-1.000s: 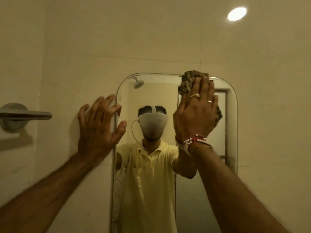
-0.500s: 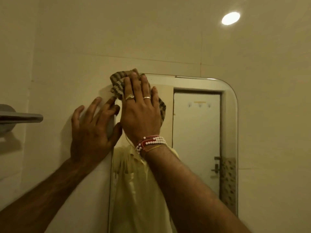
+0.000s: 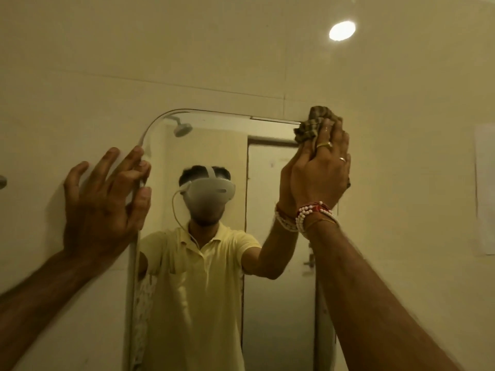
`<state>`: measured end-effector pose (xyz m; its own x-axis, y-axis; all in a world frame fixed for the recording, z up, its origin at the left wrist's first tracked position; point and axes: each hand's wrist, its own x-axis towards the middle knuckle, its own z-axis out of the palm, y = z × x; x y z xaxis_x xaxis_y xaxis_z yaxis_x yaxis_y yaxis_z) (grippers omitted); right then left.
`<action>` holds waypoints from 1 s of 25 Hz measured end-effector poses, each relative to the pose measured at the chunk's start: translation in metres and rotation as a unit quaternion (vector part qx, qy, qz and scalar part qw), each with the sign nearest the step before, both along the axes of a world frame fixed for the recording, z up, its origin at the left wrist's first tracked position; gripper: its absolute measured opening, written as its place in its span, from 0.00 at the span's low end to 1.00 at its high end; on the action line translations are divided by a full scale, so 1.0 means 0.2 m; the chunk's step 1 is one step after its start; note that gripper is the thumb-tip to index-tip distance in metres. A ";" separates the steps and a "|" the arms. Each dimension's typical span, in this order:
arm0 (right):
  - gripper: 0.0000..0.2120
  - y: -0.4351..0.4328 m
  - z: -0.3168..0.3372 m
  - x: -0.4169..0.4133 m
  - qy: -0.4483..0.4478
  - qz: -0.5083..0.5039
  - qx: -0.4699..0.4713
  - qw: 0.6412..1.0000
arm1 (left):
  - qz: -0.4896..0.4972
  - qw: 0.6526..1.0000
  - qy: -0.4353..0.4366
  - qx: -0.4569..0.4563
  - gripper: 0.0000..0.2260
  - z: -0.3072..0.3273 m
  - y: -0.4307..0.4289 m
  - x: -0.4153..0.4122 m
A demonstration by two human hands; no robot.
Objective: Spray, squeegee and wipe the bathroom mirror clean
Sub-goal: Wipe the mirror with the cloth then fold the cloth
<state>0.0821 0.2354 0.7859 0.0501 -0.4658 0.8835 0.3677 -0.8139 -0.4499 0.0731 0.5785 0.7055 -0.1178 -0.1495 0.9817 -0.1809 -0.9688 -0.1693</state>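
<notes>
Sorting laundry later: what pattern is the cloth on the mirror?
Brown and tan stripes on the cloth, seen in the head view.

One head-worn wide-angle view looks straight ahead and slightly up at the mirror [image 3: 214,263] on the far wall [image 3: 241,62], from near. Both forearms reach in from the near corners.

Bare forearms; right hand [image 3: 320,172] two rings, red-white bead bracelets [image 3: 312,212]; yellow polo shirt [image 3: 198,285] reflected.
</notes>
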 end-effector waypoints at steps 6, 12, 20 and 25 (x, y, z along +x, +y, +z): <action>0.30 0.34 -0.10 -0.06 0.002 0.034 -0.045 0.998 | -0.013 1.000 0.008 -0.012 0.13 0.00 -0.03 -0.04; 0.32 0.88 -0.27 -0.12 -0.014 0.088 -0.180 0.980 | -0.021 0.999 0.044 -0.020 0.18 0.00 -0.04 -0.07; 0.30 0.90 -0.36 -0.08 -0.023 0.063 -0.262 0.963 | -0.004 0.999 0.048 -0.009 0.19 0.00 -0.02 -0.08; 0.30 0.46 -0.36 -0.02 -0.031 0.014 -0.186 0.982 | 0.009 1.000 0.003 0.004 0.21 0.00 0.08 0.08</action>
<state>0.0786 0.3283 0.7146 -0.0013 -0.1089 0.9940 0.4092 -0.9071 -0.0989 0.0886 0.5943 0.7060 -0.1095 -0.1601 0.9810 -0.1642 -0.9705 -0.1768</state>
